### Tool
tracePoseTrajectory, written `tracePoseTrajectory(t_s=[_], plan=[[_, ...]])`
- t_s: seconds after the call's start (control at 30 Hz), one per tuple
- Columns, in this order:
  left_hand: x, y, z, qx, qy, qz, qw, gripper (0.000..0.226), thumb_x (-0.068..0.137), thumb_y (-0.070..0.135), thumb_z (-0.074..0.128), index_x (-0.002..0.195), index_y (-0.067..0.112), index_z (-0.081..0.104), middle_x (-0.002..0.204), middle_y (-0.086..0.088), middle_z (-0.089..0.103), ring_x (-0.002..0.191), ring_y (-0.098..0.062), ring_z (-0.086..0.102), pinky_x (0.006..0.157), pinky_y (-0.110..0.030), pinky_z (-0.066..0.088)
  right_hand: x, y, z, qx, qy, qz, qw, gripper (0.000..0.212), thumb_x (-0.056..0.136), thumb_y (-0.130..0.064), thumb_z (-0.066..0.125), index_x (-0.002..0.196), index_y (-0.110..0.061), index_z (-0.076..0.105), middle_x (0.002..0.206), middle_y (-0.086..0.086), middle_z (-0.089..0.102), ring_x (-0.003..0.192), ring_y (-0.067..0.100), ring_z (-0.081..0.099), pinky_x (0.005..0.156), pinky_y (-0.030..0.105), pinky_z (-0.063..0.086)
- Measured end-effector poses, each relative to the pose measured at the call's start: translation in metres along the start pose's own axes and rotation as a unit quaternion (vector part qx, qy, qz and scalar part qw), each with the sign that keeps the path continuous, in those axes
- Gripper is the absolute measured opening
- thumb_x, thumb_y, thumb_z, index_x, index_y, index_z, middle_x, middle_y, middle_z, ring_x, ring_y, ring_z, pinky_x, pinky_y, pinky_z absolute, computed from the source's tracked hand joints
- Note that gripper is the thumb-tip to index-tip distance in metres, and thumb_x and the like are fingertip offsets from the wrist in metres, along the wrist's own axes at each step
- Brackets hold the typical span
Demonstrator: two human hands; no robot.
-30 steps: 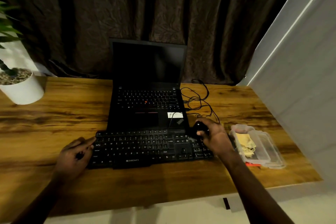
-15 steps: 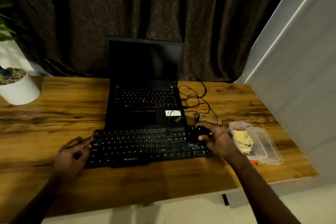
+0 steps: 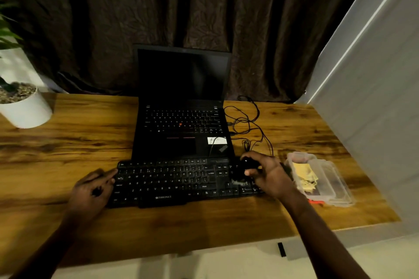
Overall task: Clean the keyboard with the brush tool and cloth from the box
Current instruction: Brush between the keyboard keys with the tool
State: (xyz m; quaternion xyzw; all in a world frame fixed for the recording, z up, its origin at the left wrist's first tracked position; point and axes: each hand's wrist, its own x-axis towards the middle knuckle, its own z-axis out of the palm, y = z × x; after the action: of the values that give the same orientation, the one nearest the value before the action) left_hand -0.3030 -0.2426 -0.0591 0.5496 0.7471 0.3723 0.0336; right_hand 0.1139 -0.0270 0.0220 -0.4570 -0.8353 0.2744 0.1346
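Note:
A black external keyboard (image 3: 172, 182) lies on the wooden desk in front of an open laptop. My right hand (image 3: 269, 174) is shut on a small black brush tool (image 3: 243, 171), whose bristle end rests on the keys at the keyboard's right end. My left hand (image 3: 91, 189) rests against the keyboard's left edge, fingers touching it, holding nothing. A clear plastic box (image 3: 326, 180) sits open just right of the keyboard, with a yellow cloth (image 3: 305, 175) inside.
The black laptop (image 3: 183, 120) stands open, screen dark, directly behind the keyboard. Tangled black cables (image 3: 247, 123) lie right of it. A white plant pot (image 3: 26, 106) sits at the far left. A white wall panel (image 3: 371, 97) borders the desk's right side.
My right hand with the brush has shifted slightly right and down over the keyboard's right-hand keys. The left hand has stayed at the left edge.

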Motion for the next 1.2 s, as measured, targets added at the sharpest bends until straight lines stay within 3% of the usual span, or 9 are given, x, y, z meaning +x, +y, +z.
tracePoseTrajectory(t_s=[0.13, 0.27, 0.33, 0.4, 0.6, 0.73, 0.97, 1.1, 1.2], plan=[[0.000, -0.003, 0.001, -0.004, 0.007, 0.001, 1.000, 0.055, 0.092, 0.044, 0.046, 0.117, 0.002, 0.070, 0.083, -0.005, 0.063, 0.074, -0.004, 0.051, 0.068, -0.004, 0.034, -0.007, 0.031, -0.014, -0.051, -0.007, 0.031, 0.998, 0.047, 0.082, -0.040, 0.063, 0.125, -0.056, 0.050, 0.117, 0.001, 0.064, 0.107, 0.023, 0.063, 0.082, 0.043, 0.060], [-0.002, -0.003, 0.001, -0.022, 0.013, 0.009, 1.000, 0.069, 0.097, 0.059, 0.038, 0.117, 0.001, 0.070, 0.087, -0.004, 0.063, 0.079, 0.001, 0.051, 0.072, -0.004, 0.035, -0.009, 0.037, -0.027, -0.102, 0.009, 0.050, 0.994, 0.051, 0.082, -0.023, 0.068, 0.126, -0.043, 0.051, 0.106, 0.002, 0.070, 0.093, 0.021, 0.066, 0.079, 0.039, 0.059], [-0.002, -0.005, 0.002, -0.027, 0.008, 0.008, 1.000, 0.071, 0.096, 0.061, 0.037, 0.116, 0.001, 0.070, 0.086, -0.006, 0.063, 0.077, -0.004, 0.051, 0.071, -0.003, 0.035, -0.008, 0.029, -0.024, -0.107, 0.003, 0.046, 0.993, 0.049, 0.082, -0.032, 0.060, 0.128, -0.046, 0.047, 0.108, 0.001, 0.068, 0.096, 0.022, 0.064, 0.082, 0.041, 0.057], [-0.002, -0.007, 0.001, -0.026, 0.006, 0.007, 1.000, 0.066, 0.096, 0.058, 0.040, 0.117, 0.002, 0.070, 0.086, -0.003, 0.061, 0.076, -0.002, 0.051, 0.071, -0.003, 0.035, -0.008, 0.021, -0.013, -0.104, -0.008, 0.026, 0.994, 0.048, 0.086, -0.037, 0.056, 0.130, -0.051, 0.045, 0.113, 0.000, 0.064, 0.101, 0.021, 0.060, 0.084, 0.039, 0.056], [-0.001, -0.010, 0.002, -0.018, 0.003, 0.011, 1.000, 0.052, 0.091, 0.043, 0.048, 0.119, 0.005, 0.069, 0.085, 0.000, 0.058, 0.074, -0.003, 0.051, 0.066, -0.006, 0.036, -0.006, 0.011, -0.014, 0.004, 0.003, -0.009, 1.000, 0.043, 0.089, -0.012, 0.068, 0.116, -0.045, 0.057, 0.109, -0.001, 0.068, 0.101, 0.017, 0.066, 0.078, 0.039, 0.061], [-0.001, -0.008, 0.002, -0.019, 0.008, 0.018, 1.000, 0.049, 0.090, 0.041, 0.048, 0.122, 0.009, 0.068, 0.091, 0.009, 0.058, 0.079, 0.003, 0.052, 0.066, -0.005, 0.035, -0.014, 0.038, -0.030, -0.049, 0.007, 0.015, 0.999, 0.048, 0.084, -0.010, 0.070, 0.119, -0.041, 0.058, 0.105, -0.003, 0.070, 0.094, 0.016, 0.068, 0.077, 0.039, 0.061], [-0.001, -0.012, 0.003, -0.016, -0.003, 0.023, 1.000, 0.049, 0.091, 0.040, 0.048, 0.120, 0.006, 0.069, 0.089, 0.001, 0.059, 0.076, -0.004, 0.051, 0.067, -0.007, 0.037, -0.011, 0.029, -0.011, -0.043, -0.015, 0.041, 0.998, 0.049, 0.083, -0.047, 0.056, 0.130, -0.055, 0.046, 0.120, 0.003, 0.061, 0.112, 0.024, 0.056, 0.090, 0.046, 0.056], [0.000, -0.013, 0.003, -0.015, -0.015, 0.020, 1.000, 0.050, 0.092, 0.040, 0.047, 0.122, 0.006, 0.068, 0.087, 0.002, 0.057, 0.075, -0.003, 0.050, 0.068, -0.006, 0.035, -0.009, 0.014, -0.006, 0.031, 0.006, 0.005, 0.999, 0.043, 0.089, -0.021, 0.068, 0.123, -0.045, 0.057, 0.121, 0.002, 0.064, 0.111, 0.021, 0.063, 0.083, 0.041, 0.061], [0.000, -0.019, 0.004, -0.016, -0.014, 0.019, 1.000, 0.050, 0.092, 0.040, 0.047, 0.124, 0.008, 0.067, 0.085, 0.002, 0.056, 0.075, -0.002, 0.050, 0.066, -0.008, 0.036, -0.014, 0.030, -0.018, -0.003, 0.005, 0.026, 1.000, 0.044, 0.085, -0.030, 0.067, 0.124, -0.046, 0.055, 0.118, 0.002, 0.064, 0.108, 0.022, 0.064, 0.081, 0.042, 0.061]])
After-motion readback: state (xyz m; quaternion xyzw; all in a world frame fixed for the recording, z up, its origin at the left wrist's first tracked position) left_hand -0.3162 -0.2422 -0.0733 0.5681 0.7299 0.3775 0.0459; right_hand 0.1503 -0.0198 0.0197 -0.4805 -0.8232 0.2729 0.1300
